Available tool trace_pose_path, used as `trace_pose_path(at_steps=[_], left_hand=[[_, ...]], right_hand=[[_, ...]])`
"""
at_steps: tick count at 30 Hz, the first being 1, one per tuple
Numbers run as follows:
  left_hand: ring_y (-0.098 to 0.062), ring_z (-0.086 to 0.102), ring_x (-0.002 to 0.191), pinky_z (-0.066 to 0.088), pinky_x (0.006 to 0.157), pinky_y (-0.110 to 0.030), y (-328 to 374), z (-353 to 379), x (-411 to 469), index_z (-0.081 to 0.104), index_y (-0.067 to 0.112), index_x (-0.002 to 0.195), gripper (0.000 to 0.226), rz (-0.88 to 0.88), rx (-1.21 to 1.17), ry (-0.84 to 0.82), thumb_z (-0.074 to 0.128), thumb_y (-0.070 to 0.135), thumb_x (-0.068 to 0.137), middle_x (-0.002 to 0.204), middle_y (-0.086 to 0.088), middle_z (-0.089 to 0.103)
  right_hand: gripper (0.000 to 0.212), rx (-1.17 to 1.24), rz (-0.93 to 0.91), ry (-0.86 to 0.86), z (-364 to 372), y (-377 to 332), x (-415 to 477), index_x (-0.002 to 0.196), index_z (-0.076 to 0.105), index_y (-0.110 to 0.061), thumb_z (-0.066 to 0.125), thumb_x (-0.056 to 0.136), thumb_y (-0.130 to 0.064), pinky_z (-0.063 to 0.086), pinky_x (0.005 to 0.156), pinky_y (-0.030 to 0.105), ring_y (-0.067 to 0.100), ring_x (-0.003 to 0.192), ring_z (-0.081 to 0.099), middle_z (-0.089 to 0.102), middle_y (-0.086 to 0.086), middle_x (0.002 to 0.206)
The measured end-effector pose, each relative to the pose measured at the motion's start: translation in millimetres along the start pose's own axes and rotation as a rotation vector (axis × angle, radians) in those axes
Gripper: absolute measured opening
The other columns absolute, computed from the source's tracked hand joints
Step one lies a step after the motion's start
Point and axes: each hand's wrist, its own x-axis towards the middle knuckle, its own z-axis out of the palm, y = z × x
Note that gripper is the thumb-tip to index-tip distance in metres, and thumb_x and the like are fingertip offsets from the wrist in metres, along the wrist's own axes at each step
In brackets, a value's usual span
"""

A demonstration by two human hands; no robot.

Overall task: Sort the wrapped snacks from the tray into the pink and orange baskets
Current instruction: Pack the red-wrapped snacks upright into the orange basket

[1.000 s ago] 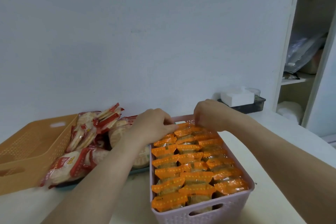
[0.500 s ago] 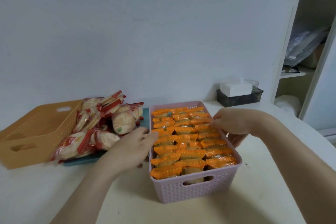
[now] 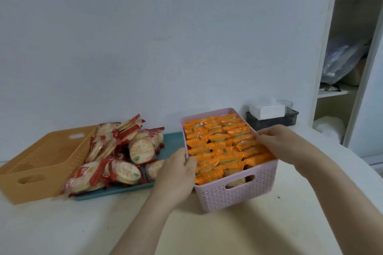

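Head view: both hands are on the pink basket (image 3: 232, 192), left hand (image 3: 176, 174) curled over its left rim, right hand (image 3: 277, 143) closed on the right rim; it's packed with orange-wrapped snacks (image 3: 219, 149). That half looks done. Next up, the red-wrapped snacks (image 3: 116, 151) piled on the teal tray (image 3: 172, 141), bound for the orange basket (image 3: 41, 163), seemingly empty. Right fingertips hidden behind the knuckles; wrapper print unreadable

plain pale wall (image 3: 145, 37) behind white table (image 3: 248, 234); white shelving unit (image 3: 331, 47) at right holding what looks like plastic bags (image 3: 342, 60)
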Motion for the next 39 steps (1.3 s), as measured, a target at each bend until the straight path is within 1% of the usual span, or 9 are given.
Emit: trace_pose_path(at_steps=[5, 8, 16, 19, 22, 26, 30, 35, 39], left_hand=[[-0.028, 0.069, 0.080, 0.057, 0.073, -0.055, 18.8, 34.9, 53.9, 0.062, 0.019, 0.091, 0.037, -0.040, -0.116, 0.020, 0.034, 0.043, 0.090, 0.089, -0.007, 0.071], [-0.028, 0.070, 0.080, 0.059, 0.072, -0.055, 22.1, 55.4, 85.3, 0.062, 0.018, 0.089, 0.039, -0.068, -0.161, 0.012, 0.032, 0.043, 0.083, 0.087, -0.007, 0.071], [-0.030, 0.067, 0.081, 0.059, 0.073, -0.052, 12.0, 81.3, 135.4, 0.058, 0.012, 0.086, 0.032, -0.134, -0.060, 0.068, 0.035, 0.032, 0.095, 0.086, -0.011, 0.066], [-0.034, 0.067, 0.081, 0.059, 0.072, -0.051, 7.1, 88.2, 156.7, 0.055, 0.012, 0.079, 0.036, -0.138, -0.023, 0.095, 0.034, 0.039, 0.086, 0.083, -0.011, 0.066], [-0.035, 0.068, 0.082, 0.059, 0.074, -0.048, 3.7, 94.7, 170.4, 0.058, 0.011, 0.084, 0.042, -0.144, 0.025, 0.129, 0.031, 0.042, 0.080, 0.088, -0.013, 0.069], [-0.034, 0.067, 0.088, 0.058, 0.078, -0.048, 2.3, 94.4, 175.7, 0.060, 0.011, 0.094, 0.044, -0.143, 0.017, 0.102, 0.031, 0.043, 0.084, 0.097, -0.013, 0.069], [-0.027, 0.063, 0.102, 0.053, 0.090, -0.043, 1.4, 73.8, 138.7, 0.059, 0.020, 0.114, 0.029, -0.051, 0.094, 0.054, 0.037, 0.033, 0.099, 0.109, 0.001, 0.065], [-0.012, 0.058, 0.086, 0.043, 0.075, -0.028, -42.6, 10.3, 62.2, 0.067, 0.034, 0.089, 0.022, 0.041, 0.451, 0.022, 0.054, 0.017, 0.086, 0.074, 0.015, 0.051], [-0.009, 0.050, 0.095, 0.038, 0.076, -0.023, -86.7, -23.3, 33.0, 0.063, 0.033, 0.104, 0.022, 0.034, 0.615, 0.035, 0.058, 0.019, 0.087, 0.090, 0.014, 0.041]], right_hand=[[0.033, 0.291, -0.036, 0.301, -15.2, 14.6, 27.8, 0.093, 0.071, 0.003, 0.045, 0.098, -0.017, 0.038, 0.062, 0.031, 0.025, 0.074, 0.060, 0.069, 0.025, 0.097], [0.033, 0.383, -0.030, 0.424, -12.3, 27.1, 54.2, 0.096, 0.067, 0.007, 0.041, 0.094, -0.013, 0.037, 0.069, 0.033, 0.028, 0.077, 0.059, 0.067, 0.027, 0.098], [0.037, 0.567, 0.052, 0.476, 15.0, 54.8, 122.0, 0.087, 0.070, -0.001, 0.035, 0.093, -0.011, 0.041, 0.068, 0.032, 0.024, 0.077, 0.058, 0.069, 0.019, 0.087], [0.037, 0.601, 0.062, 0.541, 20.0, 59.9, 140.7, 0.083, 0.070, -0.013, 0.035, 0.093, -0.007, 0.046, 0.071, 0.032, 0.022, 0.084, 0.061, 0.069, 0.009, 0.088], [0.035, 0.558, 0.051, 0.620, 26.3, 68.6, 154.3, 0.095, 0.071, -0.010, 0.035, 0.093, -0.009, 0.048, 0.075, 0.034, 0.024, 0.091, 0.061, 0.068, 0.007, 0.094], [0.032, 0.469, 0.031, 0.660, 28.2, 71.7, 162.0, 0.086, 0.062, -0.009, 0.033, 0.098, -0.016, 0.042, 0.066, 0.033, 0.027, 0.086, 0.055, 0.063, 0.009, 0.089], [0.029, -0.048, -0.154, 0.869, 22.7, 54.4, 144.9, 0.120, 0.059, -0.014, 0.045, 0.094, -0.018, 0.039, 0.093, 0.047, 0.032, 0.118, 0.049, 0.059, 0.009, 0.124], [0.025, -0.006, -0.554, 0.529, 50.4, -4.6, 102.5, 0.103, 0.067, -0.014, 0.050, 0.087, -0.004, 0.044, 0.079, 0.029, 0.021, 0.094, 0.062, 0.069, 0.004, 0.101], [0.021, -0.166, -0.547, -0.038, 106.9, -28.8, 88.0, 0.104, 0.069, -0.021, 0.059, 0.087, -0.013, 0.043, 0.071, 0.021, 0.011, 0.080, 0.060, 0.067, -0.004, 0.089]])
